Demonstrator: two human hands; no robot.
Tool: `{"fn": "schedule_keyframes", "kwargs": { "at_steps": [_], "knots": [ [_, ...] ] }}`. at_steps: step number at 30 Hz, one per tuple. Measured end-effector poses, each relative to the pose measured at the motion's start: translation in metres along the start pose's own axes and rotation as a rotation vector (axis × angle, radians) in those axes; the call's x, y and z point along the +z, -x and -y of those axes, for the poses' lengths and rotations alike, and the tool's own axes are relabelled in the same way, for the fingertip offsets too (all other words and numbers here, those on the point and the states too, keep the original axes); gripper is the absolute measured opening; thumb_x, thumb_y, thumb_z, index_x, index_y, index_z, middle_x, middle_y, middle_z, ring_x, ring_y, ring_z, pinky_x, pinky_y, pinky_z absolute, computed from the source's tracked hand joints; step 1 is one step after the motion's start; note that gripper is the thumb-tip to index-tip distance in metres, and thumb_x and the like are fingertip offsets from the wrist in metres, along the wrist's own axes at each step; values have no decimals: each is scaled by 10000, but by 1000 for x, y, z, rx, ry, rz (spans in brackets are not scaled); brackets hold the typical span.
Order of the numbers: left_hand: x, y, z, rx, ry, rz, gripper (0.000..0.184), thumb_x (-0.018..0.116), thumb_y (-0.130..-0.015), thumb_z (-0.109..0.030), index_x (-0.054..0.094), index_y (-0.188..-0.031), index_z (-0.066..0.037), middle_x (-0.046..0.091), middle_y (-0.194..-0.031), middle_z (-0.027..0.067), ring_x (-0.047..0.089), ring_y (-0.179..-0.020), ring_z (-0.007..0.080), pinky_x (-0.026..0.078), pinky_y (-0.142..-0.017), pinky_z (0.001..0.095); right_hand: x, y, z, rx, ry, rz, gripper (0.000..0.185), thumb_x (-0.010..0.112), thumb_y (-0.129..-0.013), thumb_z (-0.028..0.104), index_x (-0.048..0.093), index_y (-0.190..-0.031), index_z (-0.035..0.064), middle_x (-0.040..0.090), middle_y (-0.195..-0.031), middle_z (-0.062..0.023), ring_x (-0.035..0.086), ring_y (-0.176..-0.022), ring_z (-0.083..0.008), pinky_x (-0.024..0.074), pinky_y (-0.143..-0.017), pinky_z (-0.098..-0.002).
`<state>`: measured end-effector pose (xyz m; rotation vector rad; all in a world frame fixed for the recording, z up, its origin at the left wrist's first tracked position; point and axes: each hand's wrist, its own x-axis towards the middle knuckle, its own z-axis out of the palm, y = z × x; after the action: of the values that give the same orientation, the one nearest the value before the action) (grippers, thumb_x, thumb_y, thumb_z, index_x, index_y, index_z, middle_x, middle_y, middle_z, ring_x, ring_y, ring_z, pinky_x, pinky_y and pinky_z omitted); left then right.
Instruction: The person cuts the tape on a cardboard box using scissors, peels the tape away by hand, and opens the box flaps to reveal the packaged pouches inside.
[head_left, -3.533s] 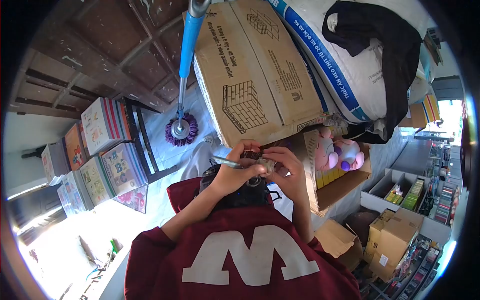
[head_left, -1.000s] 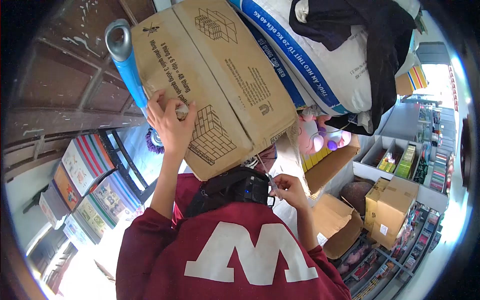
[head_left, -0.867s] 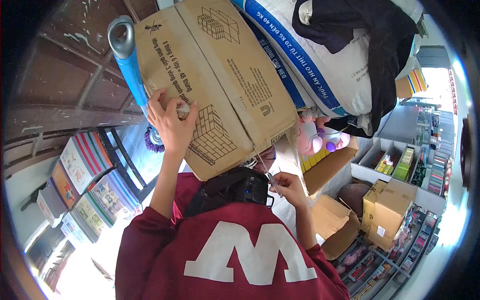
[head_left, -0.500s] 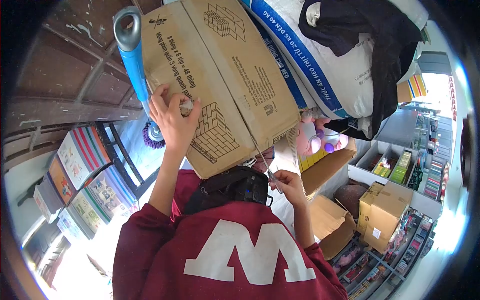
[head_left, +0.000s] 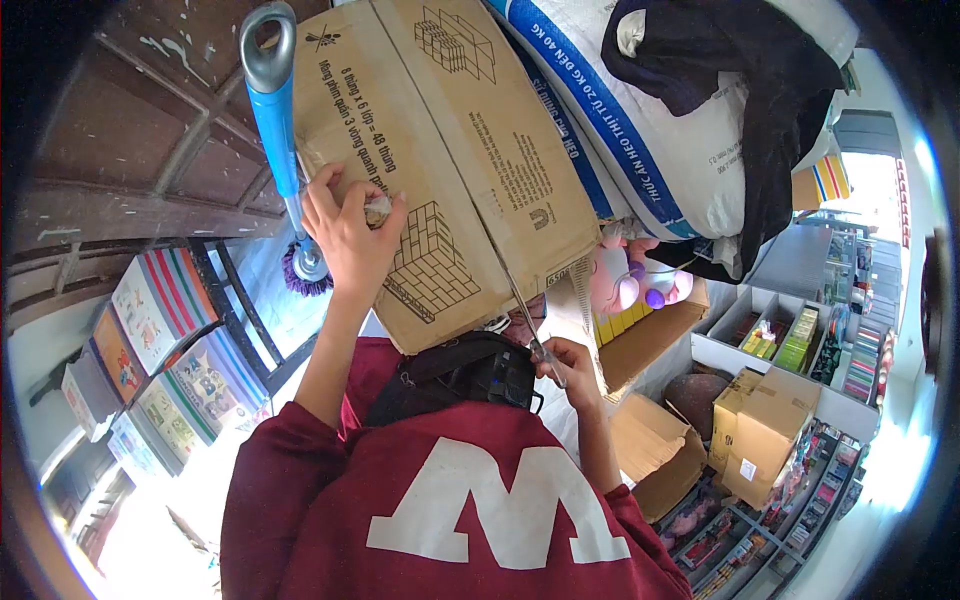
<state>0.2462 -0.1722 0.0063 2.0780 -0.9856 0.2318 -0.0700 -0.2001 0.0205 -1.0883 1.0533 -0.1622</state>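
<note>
A large cardboard box [head_left: 440,130] with printed text and a stacked-carton drawing lies tilted before me. Its lengthwise seam runs toward my body. My left hand [head_left: 347,235] rests on the left part of its top, fingers curled around a small crumpled wad of clear tape or plastic [head_left: 377,207]. At the box's near end, my right hand [head_left: 572,372] grips a pair of scissors [head_left: 526,318] by the handles. The scissor blades point up along the seam at the near edge; whether they are inside it I cannot tell.
A blue-handled brush or mop [head_left: 272,120] stands at the box's left. White-and-blue feed sacks [head_left: 660,150] and a black cloth [head_left: 770,90] lie to the right. Cardboard boxes [head_left: 765,430], a pink plush toy [head_left: 612,280] and stocked shelves [head_left: 740,540] sit lower right; notebooks [head_left: 160,310] stand left.
Very little differs. The view has shifted slightly, and the right hand with the scissors sits marginally farther left. The left hand keeps its place on the box.
</note>
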Motion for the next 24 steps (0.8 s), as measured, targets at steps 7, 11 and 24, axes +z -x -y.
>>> {"fn": "schedule_keyframes", "kwargs": {
  "at_steps": [7,11,24],
  "knots": [
    [0,1,0,-8,-5,3,212,725,-602,-197,572,-695,-82,437,-1081,106,401,-1006,298,283,-868,411,6,-16,9,1,33,-15,157,656,-699,126,597,-798,19,593,-683,-23,541,-593,-82,401,-545,-202],
    [0,0,0,-3,-3,-2,213,724,-604,-200,571,-694,-82,437,-1080,106,400,-1006,298,283,-869,411,7,-20,9,-1,20,-14,148,649,-708,139,601,-793,27,584,-654,-14,532,-567,-73,379,-520,-193],
    [-1,1,0,-13,-13,13,207,713,-634,-212,574,-715,-82,440,-1090,112,403,-1039,296,301,-867,418,2,-17,-1,2,66,-32,131,653,-713,118,596,-781,21,577,-646,-16,522,-550,-77,379,-519,-197]
  ]
}}
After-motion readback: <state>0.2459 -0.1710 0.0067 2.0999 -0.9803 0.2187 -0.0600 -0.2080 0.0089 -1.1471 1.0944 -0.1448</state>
